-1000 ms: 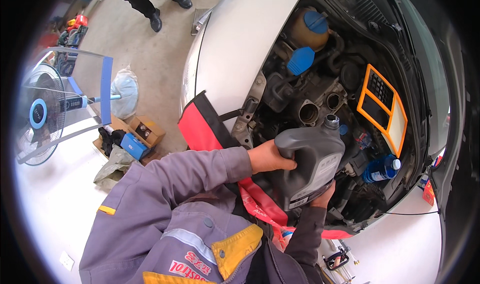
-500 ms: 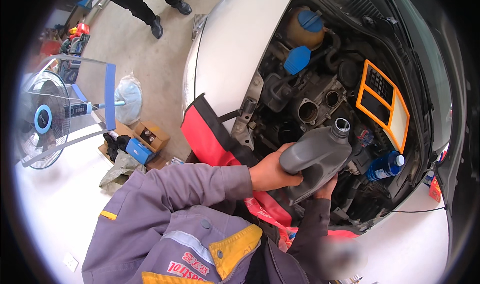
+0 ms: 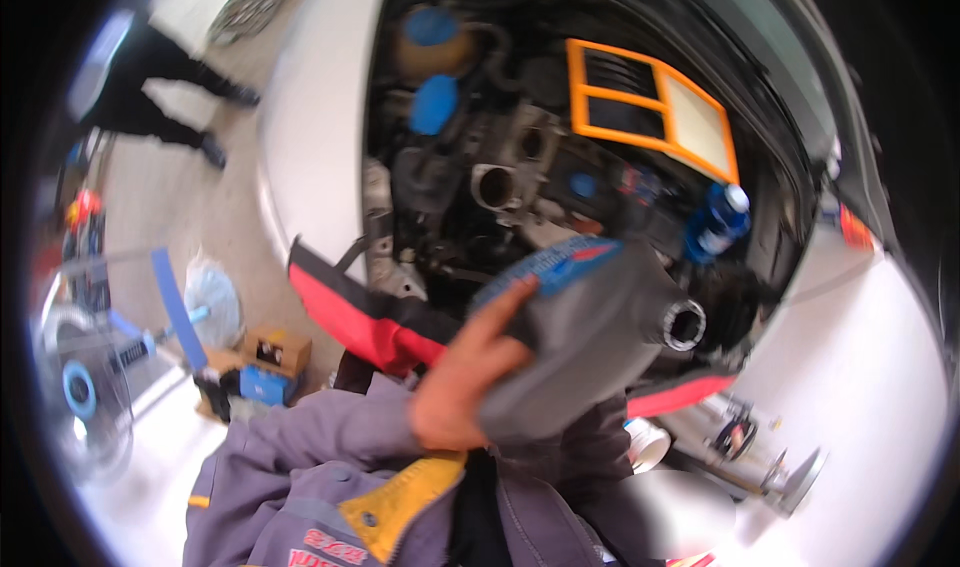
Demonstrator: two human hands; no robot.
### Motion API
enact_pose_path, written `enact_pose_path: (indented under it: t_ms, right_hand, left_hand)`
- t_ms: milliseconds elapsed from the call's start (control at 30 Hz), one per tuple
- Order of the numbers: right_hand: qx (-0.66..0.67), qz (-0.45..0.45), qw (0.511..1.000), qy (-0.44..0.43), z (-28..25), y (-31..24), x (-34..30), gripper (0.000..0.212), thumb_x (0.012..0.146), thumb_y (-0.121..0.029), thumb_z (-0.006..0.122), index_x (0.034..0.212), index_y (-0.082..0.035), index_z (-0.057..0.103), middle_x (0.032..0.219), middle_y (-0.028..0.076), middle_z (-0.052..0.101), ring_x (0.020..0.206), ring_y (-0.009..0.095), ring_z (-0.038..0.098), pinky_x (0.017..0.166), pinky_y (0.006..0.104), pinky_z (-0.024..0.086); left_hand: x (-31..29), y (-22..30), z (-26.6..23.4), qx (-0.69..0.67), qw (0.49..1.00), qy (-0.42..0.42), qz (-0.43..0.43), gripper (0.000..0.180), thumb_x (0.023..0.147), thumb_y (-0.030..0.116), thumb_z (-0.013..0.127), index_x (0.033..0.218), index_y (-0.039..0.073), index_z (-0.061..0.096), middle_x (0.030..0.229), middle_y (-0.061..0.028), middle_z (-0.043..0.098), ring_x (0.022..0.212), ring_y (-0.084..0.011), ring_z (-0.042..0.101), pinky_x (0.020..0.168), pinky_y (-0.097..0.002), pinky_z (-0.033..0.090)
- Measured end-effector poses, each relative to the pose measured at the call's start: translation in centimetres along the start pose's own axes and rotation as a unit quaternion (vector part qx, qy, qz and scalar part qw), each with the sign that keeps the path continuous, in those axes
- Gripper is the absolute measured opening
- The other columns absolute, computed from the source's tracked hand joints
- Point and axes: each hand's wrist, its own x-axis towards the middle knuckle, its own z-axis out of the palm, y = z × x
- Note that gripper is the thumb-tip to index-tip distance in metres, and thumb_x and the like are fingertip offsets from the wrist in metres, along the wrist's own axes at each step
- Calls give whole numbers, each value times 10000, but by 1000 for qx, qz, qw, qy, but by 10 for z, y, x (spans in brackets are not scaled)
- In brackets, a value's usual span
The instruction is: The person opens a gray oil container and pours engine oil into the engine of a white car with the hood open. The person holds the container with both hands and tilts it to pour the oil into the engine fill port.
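Observation:
A dark grey plastic oil jug with a blue label is tipped over at the near edge of the engine bay. Its uncapped, pale-rimmed mouth points to the right. My left hand presses against the jug's left side, index finger stretched along the label. My right arm runs behind the jug, which hides nearly all of my right hand; only a small skin-coloured patch shows past the label's far edge. Beyond the jug lie the engine's round metal openings.
An orange-framed air filter lies across the engine bay's far side. A blue bottle with a white cap stands at right. Red-and-black fender covers drape the near edge. At far left are another person's legs and a fan.
The jug has swung nearer to me and tipped, its mouth turning from upward to rightward, its label now showing. My left hand has shifted onto its side. The view has turned.

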Motion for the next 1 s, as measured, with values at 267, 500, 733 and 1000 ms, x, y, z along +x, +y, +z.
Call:
enact_pose_path:
  t_ms: [267,500,733,1000]
  right_hand:
    - [142,-37,988,-55,88,21,-66,539,1028,-209,462,1532,-76,323,1500,58,450,1381,227,433,1161,441,308]
    - [150,-10,965,-215,128,32,-100,628,1000,-75,496,1569,-69,232,1570,88,361,1434,234,371,1168,440,307]
    - [178,-1,932,-314,152,42,-131,644,1002,-18,505,1571,-36,201,1599,150,272,1465,253,297,1180,413,277]
    - [157,2,937,-312,140,44,-167,636,1002,-48,500,1568,-39,208,1592,129,305,1448,257,340,1169,440,306]
  left_hand:
    - [45,54,-144,147,975,39,163,493,953,195,562,1387,-28,484,1415,-175,524,1275,-284,542,1053,-384,447]
    - [3,129,-221,78,973,153,156,504,990,253,447,1398,-43,462,1372,-176,544,1218,-288,571,1040,-417,473]
    - [-76,209,-246,297,902,260,177,487,998,254,408,1359,-64,483,1285,-198,593,1141,-302,617,981,-436,522]
    - [-107,228,-190,72,960,198,184,400,975,191,407,1239,-72,553,1165,-196,650,1018,-305,668,898,-441,570]
